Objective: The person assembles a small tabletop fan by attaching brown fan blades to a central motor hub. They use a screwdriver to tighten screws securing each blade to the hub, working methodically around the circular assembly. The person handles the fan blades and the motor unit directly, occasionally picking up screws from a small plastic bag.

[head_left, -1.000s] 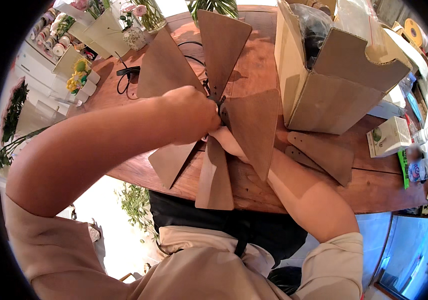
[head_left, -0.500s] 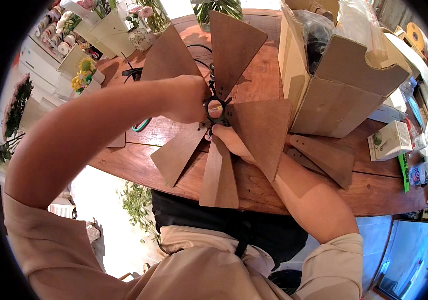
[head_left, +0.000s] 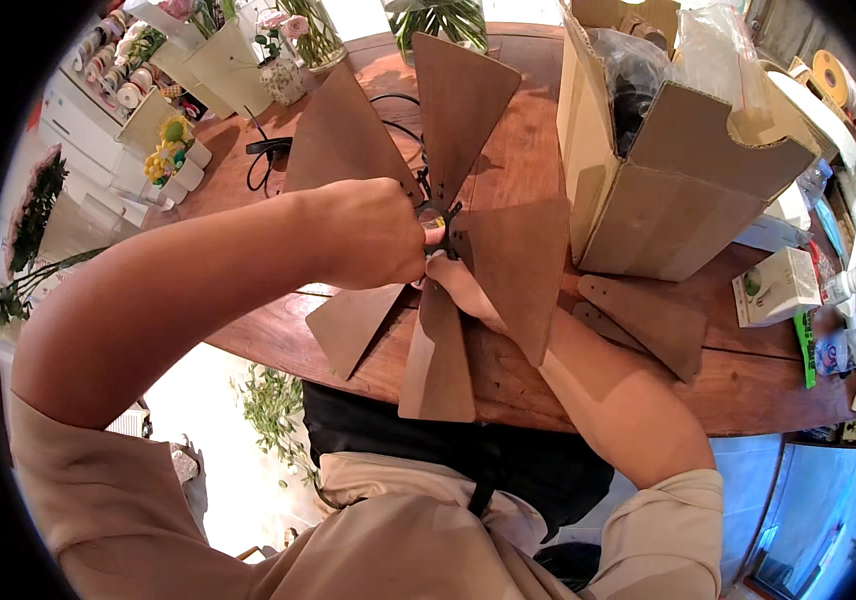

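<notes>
A ceiling fan's brown wooden blades [head_left: 517,265] fan out around a dark ring-shaped hub [head_left: 435,217] above the wooden table. My left hand [head_left: 376,232] is closed in a fist at the left side of the hub, knuckles up; whatever lies inside its fingers is hidden. From below right, my right hand [head_left: 460,284] reaches under the right-hand blade and pinches the hub's near edge, thumb on top. That blade covers part of my wrist. Beyond the hub, a black cord [head_left: 403,100] curls on the table.
Two loose blades [head_left: 656,320] lie at the right, beside an open cardboard box [head_left: 683,185] holding plastic-wrapped parts. A small white carton [head_left: 777,287] and a water bottle [head_left: 848,350] stand farther right. Flower vases [head_left: 281,78] line the far left; the wooden table's [head_left: 748,400] curved edge faces me.
My left fist has shifted slightly right and nearer me, covering more of the hub's left side. The fan's far blades have tipped a little toward me. My right hand stays at the hub.
</notes>
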Motion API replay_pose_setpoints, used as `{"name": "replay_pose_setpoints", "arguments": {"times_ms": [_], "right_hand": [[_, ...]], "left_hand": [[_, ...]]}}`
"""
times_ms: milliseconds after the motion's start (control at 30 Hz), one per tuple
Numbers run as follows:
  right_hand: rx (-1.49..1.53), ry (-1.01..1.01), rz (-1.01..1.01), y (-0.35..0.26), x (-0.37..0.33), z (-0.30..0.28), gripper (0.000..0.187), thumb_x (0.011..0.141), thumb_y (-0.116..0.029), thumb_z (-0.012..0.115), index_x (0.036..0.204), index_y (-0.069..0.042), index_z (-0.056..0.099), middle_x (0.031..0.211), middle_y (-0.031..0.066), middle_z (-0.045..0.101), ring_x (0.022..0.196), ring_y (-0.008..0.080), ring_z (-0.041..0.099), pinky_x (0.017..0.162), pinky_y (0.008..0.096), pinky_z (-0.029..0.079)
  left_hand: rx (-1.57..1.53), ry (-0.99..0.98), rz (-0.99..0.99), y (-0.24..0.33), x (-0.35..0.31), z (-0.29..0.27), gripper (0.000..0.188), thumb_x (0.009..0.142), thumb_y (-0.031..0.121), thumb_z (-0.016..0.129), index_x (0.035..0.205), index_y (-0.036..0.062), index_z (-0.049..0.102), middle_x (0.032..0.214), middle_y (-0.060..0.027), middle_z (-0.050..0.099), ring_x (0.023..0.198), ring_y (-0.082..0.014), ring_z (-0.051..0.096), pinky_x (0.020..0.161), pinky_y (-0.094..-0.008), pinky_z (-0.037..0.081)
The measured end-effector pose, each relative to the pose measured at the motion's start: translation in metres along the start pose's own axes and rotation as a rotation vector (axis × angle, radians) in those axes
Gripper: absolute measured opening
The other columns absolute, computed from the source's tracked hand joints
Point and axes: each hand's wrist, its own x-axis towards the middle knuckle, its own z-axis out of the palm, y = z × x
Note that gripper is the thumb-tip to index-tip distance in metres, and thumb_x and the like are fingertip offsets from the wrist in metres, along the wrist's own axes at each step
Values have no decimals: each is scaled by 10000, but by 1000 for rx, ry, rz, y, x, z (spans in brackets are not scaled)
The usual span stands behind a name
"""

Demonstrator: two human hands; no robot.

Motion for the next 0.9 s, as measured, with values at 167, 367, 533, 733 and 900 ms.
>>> {"name": "replay_pose_setpoints", "arguments": {"times_ms": [167,367,533,733,900], "right_hand": [[121,91,-111,45,13,9,200,935,-21,554,1135,-22,568,939,88,646,837,162,639,760,282,523],[198,28,-57,27,7,8,144,915,-48,580,1039,-8,642,887,101,683,796,181,665,689,330,524],[137,-47,-165,18,5,-7,125,918,-39,572,1016,-9,644,877,95,683,791,185,662,687,329,524],[-18,-39,-153,21,10,6,130,913,-15,527,995,-24,628,911,93,673,808,185,646,697,326,517],[389,-16,65,9,0,5,160,904,-13,516,1018,-43,623,923,67,658,849,162,619,738,317,499]], "left_hand": [[-505,51,-180,-15,11,23,211,890,185,598,872,-3,692,776,-189,689,732,-398,681,673,-481,544],[-429,114,-180,3,0,6,147,850,148,626,871,31,712,786,-183,692,767,-393,696,684,-472,548],[168,-14,137,9,-5,-18,190,930,162,544,864,122,718,853,-57,699,821,-263,719,668,-387,561],[-196,42,-64,0,-5,13,91,865,160,636,872,106,709,836,-106,701,839,-323,713,685,-425,552],[-515,-11,-198,2,5,-6,292,826,106,648,1113,50,656,1009,-179,693,942,-379,690,771,-439,548]]}}
